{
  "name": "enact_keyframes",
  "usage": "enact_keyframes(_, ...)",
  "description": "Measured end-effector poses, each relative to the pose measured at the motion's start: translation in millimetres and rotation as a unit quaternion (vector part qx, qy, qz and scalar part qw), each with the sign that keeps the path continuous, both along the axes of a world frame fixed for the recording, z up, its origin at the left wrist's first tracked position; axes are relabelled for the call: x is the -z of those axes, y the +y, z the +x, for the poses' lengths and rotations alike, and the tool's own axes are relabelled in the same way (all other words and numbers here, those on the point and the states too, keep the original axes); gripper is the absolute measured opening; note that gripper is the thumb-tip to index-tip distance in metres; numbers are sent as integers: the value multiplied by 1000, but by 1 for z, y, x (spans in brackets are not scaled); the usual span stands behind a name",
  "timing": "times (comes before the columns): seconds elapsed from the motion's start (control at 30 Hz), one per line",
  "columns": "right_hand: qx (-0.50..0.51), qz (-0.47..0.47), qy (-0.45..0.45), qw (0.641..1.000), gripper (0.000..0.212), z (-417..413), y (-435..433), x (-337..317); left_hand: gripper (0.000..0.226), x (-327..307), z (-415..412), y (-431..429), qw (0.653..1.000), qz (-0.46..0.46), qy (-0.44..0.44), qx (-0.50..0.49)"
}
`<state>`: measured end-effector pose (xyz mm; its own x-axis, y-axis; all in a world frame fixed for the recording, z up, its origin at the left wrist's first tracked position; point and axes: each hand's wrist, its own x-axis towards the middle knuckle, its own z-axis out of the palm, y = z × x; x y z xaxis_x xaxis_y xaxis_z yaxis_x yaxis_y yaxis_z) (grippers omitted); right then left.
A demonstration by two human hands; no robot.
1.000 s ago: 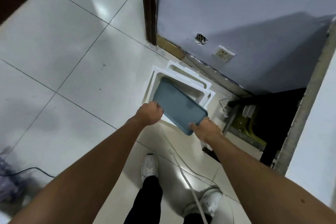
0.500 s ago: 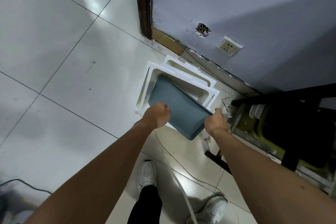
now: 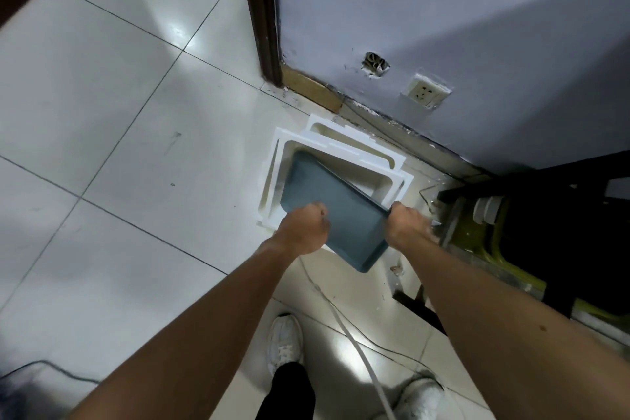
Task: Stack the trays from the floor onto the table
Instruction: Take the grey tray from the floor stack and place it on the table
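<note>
A grey-blue tray (image 3: pixel 335 206) is held tilted above the floor, over two white trays (image 3: pixel 344 147) that lie stacked by the wall. My left hand (image 3: pixel 303 228) grips the grey tray's left long edge. My right hand (image 3: pixel 405 223) grips its right long edge. The fingers of both hands curl round the rim. The lower white tray is partly hidden under the upper one and the grey tray.
A dark table frame (image 3: pixel 545 215) with yellow-green parts stands at the right, close to my right hand. A wall socket (image 3: pixel 426 92) sits low on the purple wall. A white cable (image 3: pixel 358 348) runs across the tiles by my shoes (image 3: pixel 284 341). A dark door frame (image 3: pixel 259 10) rises behind.
The view has swung slightly left and the grey tray sits higher over the white trays. My right hand has slid from the tray's near corner up along its right edge.
</note>
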<state>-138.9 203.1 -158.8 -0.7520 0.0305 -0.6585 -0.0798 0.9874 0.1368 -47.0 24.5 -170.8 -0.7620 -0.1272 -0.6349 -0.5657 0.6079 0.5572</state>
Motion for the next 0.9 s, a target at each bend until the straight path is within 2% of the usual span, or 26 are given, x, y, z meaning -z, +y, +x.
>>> enact_keyframes(0.2,20,-25,23,999,36,-9,-14,-27,13,-17,4,-9,999,-22,-8,39)
enact_keyframes(0.5,-22,-6,30,999,33,-26,-9,-104,37,-64,14,-32,995,-87,-38,22)
enact_keyframes(0.77,-92,-42,55,993,33,-11,-14,-200,34,-136,48,-43,980,-193,36,-32)
enact_keyframes(0.9,-81,-83,56,992,37,-10,-17,-256,33,-178,74,-53,971,-232,43,-48)
